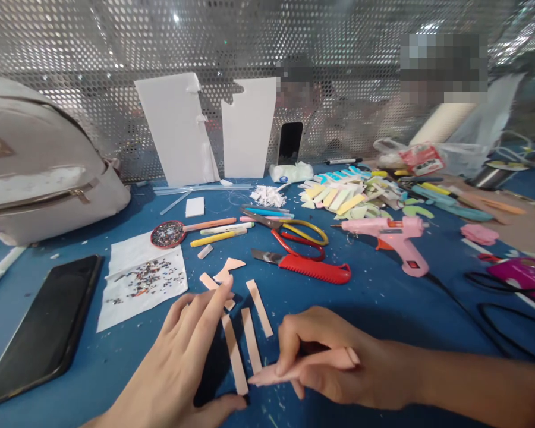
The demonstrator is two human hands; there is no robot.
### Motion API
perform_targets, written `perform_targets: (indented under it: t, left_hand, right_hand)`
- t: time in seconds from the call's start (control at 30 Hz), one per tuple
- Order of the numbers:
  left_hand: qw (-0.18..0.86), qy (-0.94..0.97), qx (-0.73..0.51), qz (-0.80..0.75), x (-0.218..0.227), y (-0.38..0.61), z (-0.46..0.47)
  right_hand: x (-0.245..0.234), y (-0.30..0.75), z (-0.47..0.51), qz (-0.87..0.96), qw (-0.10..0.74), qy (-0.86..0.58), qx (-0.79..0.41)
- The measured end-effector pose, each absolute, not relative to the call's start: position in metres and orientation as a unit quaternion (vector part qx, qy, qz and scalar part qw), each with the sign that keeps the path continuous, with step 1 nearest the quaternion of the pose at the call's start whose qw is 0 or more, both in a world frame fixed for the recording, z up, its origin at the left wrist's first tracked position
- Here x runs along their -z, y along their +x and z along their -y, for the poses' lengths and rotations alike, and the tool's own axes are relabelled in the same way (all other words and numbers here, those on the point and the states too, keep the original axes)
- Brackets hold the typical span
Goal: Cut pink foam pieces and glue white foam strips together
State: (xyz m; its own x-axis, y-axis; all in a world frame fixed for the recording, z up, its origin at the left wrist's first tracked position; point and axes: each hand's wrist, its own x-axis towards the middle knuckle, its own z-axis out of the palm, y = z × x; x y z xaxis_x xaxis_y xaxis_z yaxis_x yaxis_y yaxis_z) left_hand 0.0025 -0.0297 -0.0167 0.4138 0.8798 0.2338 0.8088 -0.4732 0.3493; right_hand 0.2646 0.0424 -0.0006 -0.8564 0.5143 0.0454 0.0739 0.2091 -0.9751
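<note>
My left hand lies over the blue table with its fingers stretched out and its thumb apart. Its fingertips rest by a short peach strip and an angular peach scrap, and the thumb tip is beside the lower end of a long peach strip. Two more peach strips, a middle one and a right one, lie between my hands. My right hand is closed on a peach piece, its pointed end near the strips' lower ends. Whether it is one piece or several layers I cannot tell.
Beyond my hands lie a red cutter, scissors, markers and a pink glue gun with its cord. Paper scraps are heaped behind. At left are a phone, a glitter-strewn sheet and a backpack.
</note>
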Motion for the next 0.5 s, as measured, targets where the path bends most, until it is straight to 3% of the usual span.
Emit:
perform_targets:
  t: [0.17,0.5]
  left_hand:
    - [0.166,0.85,-0.191,-0.462,0.02,-0.006,0.033]
    - [0.22,0.822,-0.205,-0.484,0.029,-0.004,0.035]
  right_hand:
    - [-0.002,0.268,-0.042,0.727,0.209,-0.242,-0.608]
    - [-0.006,0.261,-0.045,0.866,0.178,-0.215,-0.414]
